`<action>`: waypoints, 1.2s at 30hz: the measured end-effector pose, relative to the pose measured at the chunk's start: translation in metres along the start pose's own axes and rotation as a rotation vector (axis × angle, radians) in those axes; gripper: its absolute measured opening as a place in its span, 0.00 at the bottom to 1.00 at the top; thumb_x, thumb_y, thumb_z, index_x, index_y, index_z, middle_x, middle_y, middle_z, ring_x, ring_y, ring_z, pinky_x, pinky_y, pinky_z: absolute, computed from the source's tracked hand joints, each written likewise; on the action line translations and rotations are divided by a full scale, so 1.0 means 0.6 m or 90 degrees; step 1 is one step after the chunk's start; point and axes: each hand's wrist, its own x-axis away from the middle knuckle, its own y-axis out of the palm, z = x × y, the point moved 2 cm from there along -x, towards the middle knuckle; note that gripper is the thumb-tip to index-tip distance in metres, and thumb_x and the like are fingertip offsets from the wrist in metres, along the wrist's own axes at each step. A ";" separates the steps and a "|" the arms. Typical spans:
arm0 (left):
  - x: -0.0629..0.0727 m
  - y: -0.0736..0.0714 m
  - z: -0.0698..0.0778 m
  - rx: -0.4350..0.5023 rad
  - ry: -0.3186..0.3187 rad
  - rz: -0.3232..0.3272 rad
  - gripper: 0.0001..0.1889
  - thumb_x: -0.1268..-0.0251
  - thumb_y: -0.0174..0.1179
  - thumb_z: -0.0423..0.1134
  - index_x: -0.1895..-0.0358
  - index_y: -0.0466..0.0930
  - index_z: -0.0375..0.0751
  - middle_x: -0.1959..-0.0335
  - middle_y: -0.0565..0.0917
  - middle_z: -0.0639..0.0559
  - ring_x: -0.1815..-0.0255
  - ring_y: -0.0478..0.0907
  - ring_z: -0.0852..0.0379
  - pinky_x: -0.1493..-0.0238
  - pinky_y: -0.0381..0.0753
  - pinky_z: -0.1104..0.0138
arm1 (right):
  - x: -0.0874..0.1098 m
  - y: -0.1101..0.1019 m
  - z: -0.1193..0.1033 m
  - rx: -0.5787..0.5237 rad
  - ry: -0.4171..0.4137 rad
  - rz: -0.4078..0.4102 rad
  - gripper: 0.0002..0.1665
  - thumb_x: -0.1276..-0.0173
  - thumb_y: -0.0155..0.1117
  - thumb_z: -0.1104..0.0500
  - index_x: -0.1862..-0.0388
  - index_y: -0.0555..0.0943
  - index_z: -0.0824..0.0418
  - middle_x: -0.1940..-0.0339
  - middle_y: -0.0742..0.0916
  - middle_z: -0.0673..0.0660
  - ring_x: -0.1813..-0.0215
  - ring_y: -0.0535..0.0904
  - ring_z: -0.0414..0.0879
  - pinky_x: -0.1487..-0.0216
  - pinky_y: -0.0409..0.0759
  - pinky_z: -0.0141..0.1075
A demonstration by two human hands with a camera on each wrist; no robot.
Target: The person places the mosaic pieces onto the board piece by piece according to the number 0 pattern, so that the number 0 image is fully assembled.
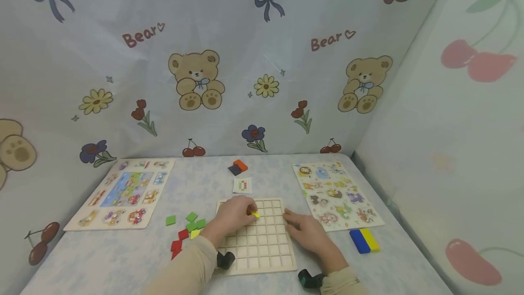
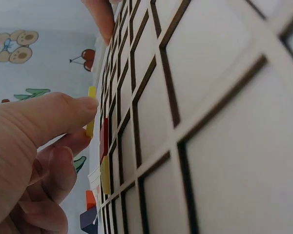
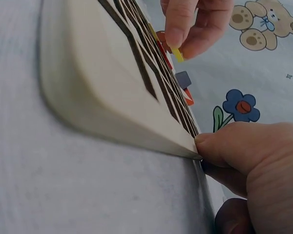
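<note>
My left hand [image 1: 237,213] pinches a small yellow square tile [image 1: 255,214] between thumb and fingers, just above a wooden grid board [image 1: 270,249]. In the left wrist view, the yellow tile [image 2: 91,111] stands on edge in the pinch. Beyond it, a red tile [image 2: 104,139] and another yellow tile [image 2: 105,175] sit in grid cells; the left hand hides them from the head view. My right hand [image 1: 309,233] rests against the board's right edge. Its thumb [image 3: 219,146] touches the rim in the right wrist view.
Left of the board lie several green tiles [image 1: 191,216], red tiles [image 1: 176,246] and a yellow tile [image 1: 195,234]. Behind it are a pattern card [image 1: 242,185], a dark block [image 1: 234,170] and an orange block [image 1: 240,165]. Blue [image 1: 360,241] and yellow blocks [image 1: 370,239] lie right, near picture puzzles [image 1: 335,195].
</note>
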 end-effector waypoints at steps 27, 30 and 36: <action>0.008 -0.027 0.003 0.004 -0.007 0.011 0.12 0.30 0.67 0.46 0.46 0.88 0.56 0.41 0.83 0.55 0.42 0.82 0.50 0.53 0.84 0.54 | 0.000 0.001 -0.006 0.012 0.026 -0.011 0.25 0.26 0.65 0.52 0.33 0.82 0.54 0.27 0.79 0.47 0.27 0.75 0.54 0.30 0.73 0.55; 0.047 -0.075 -0.012 0.005 -0.078 0.051 0.14 0.32 0.69 0.47 0.44 0.87 0.56 0.41 0.83 0.55 0.39 0.81 0.48 0.46 0.82 0.49 | 0.000 0.000 -0.007 0.013 0.027 -0.009 0.25 0.26 0.65 0.52 0.33 0.82 0.55 0.27 0.79 0.47 0.27 0.76 0.54 0.30 0.73 0.55; 0.141 -0.164 -0.109 -0.004 -0.252 0.116 0.17 0.32 0.68 0.42 0.42 0.85 0.47 0.46 0.86 0.48 0.44 0.82 0.44 0.49 0.82 0.48 | -0.001 -0.001 -0.008 0.017 0.028 -0.006 0.24 0.27 0.66 0.52 0.33 0.82 0.54 0.27 0.79 0.47 0.27 0.76 0.55 0.30 0.73 0.55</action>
